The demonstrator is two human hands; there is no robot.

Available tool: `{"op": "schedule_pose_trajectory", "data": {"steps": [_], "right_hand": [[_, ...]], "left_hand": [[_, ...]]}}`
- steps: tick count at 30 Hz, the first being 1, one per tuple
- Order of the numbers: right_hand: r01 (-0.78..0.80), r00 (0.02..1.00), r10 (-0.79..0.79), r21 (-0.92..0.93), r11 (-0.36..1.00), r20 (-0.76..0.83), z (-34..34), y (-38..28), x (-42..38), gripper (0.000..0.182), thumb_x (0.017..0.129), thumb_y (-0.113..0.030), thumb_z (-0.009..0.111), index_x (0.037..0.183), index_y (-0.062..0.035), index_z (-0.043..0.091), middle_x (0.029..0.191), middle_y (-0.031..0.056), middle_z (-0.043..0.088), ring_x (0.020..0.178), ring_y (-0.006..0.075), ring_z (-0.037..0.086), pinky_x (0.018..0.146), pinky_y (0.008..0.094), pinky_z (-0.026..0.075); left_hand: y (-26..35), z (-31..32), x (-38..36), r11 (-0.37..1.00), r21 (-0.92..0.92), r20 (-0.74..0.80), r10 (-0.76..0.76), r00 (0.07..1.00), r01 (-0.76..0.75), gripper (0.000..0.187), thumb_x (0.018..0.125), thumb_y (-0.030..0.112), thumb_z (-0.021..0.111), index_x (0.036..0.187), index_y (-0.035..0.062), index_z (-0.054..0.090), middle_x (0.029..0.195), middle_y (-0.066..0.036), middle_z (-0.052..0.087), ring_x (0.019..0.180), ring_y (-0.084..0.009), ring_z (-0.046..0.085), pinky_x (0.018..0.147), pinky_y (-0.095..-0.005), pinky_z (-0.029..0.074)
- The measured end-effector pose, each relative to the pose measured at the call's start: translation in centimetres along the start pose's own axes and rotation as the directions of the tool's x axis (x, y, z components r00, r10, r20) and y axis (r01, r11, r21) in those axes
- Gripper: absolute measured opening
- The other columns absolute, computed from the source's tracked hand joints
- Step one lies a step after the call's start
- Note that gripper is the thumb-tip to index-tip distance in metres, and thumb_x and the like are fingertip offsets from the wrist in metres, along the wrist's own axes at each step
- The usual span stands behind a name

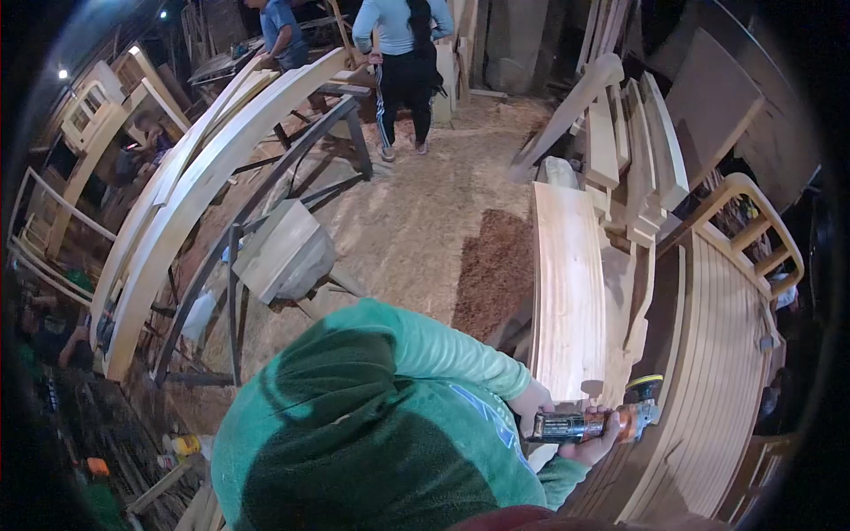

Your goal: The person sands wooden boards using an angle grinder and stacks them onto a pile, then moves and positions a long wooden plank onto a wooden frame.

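Note:
A black and orange power tool [567, 427] with a yellow-edged disc [645, 382] lies across both hands at the lower right. Nearer the body, my left hand [531, 405] is closed on the tool's rear end, at the cuff of a green sleeve. My right hand [595, 442] wraps round the tool close to its metal head. The disc is tilted, beside a dark board edge; whether it touches anything cannot be made out. Just beyond the hands is a long pale wooden plank [569, 292].
Long curved beams [212, 177] rest on a metal frame [235, 292] at the left. Slatted wood panels [708, 354] stand at the right. Wood shavings [496, 265] lie on the floor. Two people [403, 53] [282, 35] are at the back.

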State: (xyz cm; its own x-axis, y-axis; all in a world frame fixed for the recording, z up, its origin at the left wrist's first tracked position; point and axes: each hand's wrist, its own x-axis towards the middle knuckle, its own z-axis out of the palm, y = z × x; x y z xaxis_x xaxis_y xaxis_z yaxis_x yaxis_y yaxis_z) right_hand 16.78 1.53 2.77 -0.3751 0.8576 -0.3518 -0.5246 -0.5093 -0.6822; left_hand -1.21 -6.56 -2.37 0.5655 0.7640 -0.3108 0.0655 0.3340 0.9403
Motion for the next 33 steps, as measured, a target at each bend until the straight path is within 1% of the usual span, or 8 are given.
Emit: {"op": "schedule_pose_trajectory", "data": {"steps": [1, 7, 10, 17, 19, 25, 29, 33], "right_hand": [[0.015, 1.0, -0.015, -0.012, 1.0, -0.012, -0.4, 0.1, 0.1, 0.026, 0.097, -0.032, 0.06, 0.095, -0.0064, 0.058, 0.088, 0.0082, 0.062, 0.08, 0.0197, 0.061, 0.075, 0.0347, 0.054], [0.028, 0.999, -0.027, 0.016, 0.999, -0.029, -1.7, 0.1, 0.1, 0.024, 0.095, -0.03, 0.063, 0.096, -0.006, 0.057, 0.087, 0.0069, 0.061, 0.08, 0.02, 0.06, 0.075, 0.0367, 0.055], [0.056, 0.998, -0.055, 0.044, 0.997, -0.025, -1.9, 0.2, 0.1, 0.023, 0.095, -0.028, 0.064, 0.096, -0.0059, 0.057, 0.087, 0.0064, 0.06, 0.08, 0.0199, 0.06, 0.076, 0.0374, 0.055], [0.059, 0.998, -0.059, 0.037, 0.998, 0.003, -1.8, 0.3, -0.1, 0.02, 0.096, -0.026, 0.06, 0.094, -0.0067, 0.056, 0.086, 0.0061, 0.059, 0.08, 0.0189, 0.059, 0.077, 0.0376, 0.055], [0.052, 0.998, -0.053, -0.021, 0.998, -0.023, -1.4, 0.2, -0.4, 0.02, 0.097, -0.026, 0.061, 0.093, -0.0065, 0.056, 0.086, 0.0065, 0.059, 0.079, 0.0189, 0.059, 0.075, 0.0365, 0.055], [0.002, 1.0, -0.002, -0.001, 1.0, -0.008, -1.2, 0.2, -0.5, 0.019, 0.096, -0.024, 0.063, 0.094, -0.0058, 0.058, 0.085, 0.007, 0.061, 0.079, 0.0188, 0.061, 0.074, 0.0338, 0.056], [0.012, 0.999, -0.01, 0.07, 0.997, -0.042, -0.9, 0.4, -0.3, 0.018, 0.094, -0.023, 0.064, 0.094, -0.0061, 0.058, 0.085, 0.0066, 0.063, 0.079, 0.019, 0.063, 0.073, 0.0351, 0.058], [-0.05, 0.998, 0.05, 0.026, 0.998, -0.025, -1.3, 0.2, -0.1, 0.017, 0.094, -0.023, 0.065, 0.093, -0.0068, 0.059, 0.084, 0.0067, 0.063, 0.077, 0.0197, 0.063, 0.071, 0.0358, 0.059]], "left_hand": [[-0.3, -0.1, 0.3, 0.992, -0.122, 0.048, 0.0, 0.999, 0.006, 0.057, 0.068, 0.01, 0.086, 0.119, 0.0007, 0.062, 0.102, -0.01, 0.072, 0.094, -0.0195, 0.067, 0.085, -0.0367, 0.053], [-0.1, -0.2, 1.1, 0.994, 0.095, 0.034, -0.05, 0.998, 0.047, 0.054, 0.067, 0.011, 0.087, 0.116, 0.0013, 0.064, 0.1, -0.007, 0.072, 0.093, -0.0173, 0.067, 0.084, -0.0364, 0.053], [-0.6, -0.3, 1.2, 1.0, 0.028, 0.055, -0.003, 0.998, 0.002, 0.053, 0.067, 0.011, 0.087, 0.115, 0.0019, 0.065, 0.1, -0.007, 0.072, 0.094, -0.0174, 0.066, 0.084, -0.0361, 0.053], [-0.1, -0.3, 1.1, 0.998, 0.062, 0.058, -0.007, 0.998, 0.003, 0.055, 0.067, 0.013, 0.088, 0.116, 0.0022, 0.065, 0.1, -0.006, 0.072, 0.094, -0.0174, 0.066, 0.085, -0.0364, 0.053], [0.1, -0.3, 0.9, 0.997, 0.077, 0.054, -0.013, 0.998, 0.009, 0.056, 0.067, 0.013, 0.088, 0.116, 0.0025, 0.065, 0.1, -0.006, 0.072, 0.095, -0.0175, 0.066, 0.086, -0.0366, 0.053], [-2.0, -0.2, 1.8, 1.0, -0.014, 0.066, -0.025, 0.998, 0.026, 0.054, 0.068, 0.015, 0.087, 0.116, 0.0024, 0.064, 0.101, -0.007, 0.071, 0.095, -0.0181, 0.065, 0.085, -0.0368, 0.052], [-1.0, -0.3, 1.0, 0.999, 0.044, 0.045, -0.014, 0.999, 0.013, 0.054, 0.069, 0.017, 0.086, 0.115, 0.0018, 0.064, 0.099, -0.007, 0.07, 0.094, -0.0182, 0.064, 0.086, -0.0364, 0.051], [-1.0, -0.3, 0.8, 0.998, 0.067, 0.034, -0.011, 0.999, 0.008, 0.053, 0.069, 0.018, 0.086, 0.114, 0.0016, 0.064, 0.099, -0.007, 0.07, 0.094, -0.0181, 0.064, 0.086, -0.036, 0.05]]}}
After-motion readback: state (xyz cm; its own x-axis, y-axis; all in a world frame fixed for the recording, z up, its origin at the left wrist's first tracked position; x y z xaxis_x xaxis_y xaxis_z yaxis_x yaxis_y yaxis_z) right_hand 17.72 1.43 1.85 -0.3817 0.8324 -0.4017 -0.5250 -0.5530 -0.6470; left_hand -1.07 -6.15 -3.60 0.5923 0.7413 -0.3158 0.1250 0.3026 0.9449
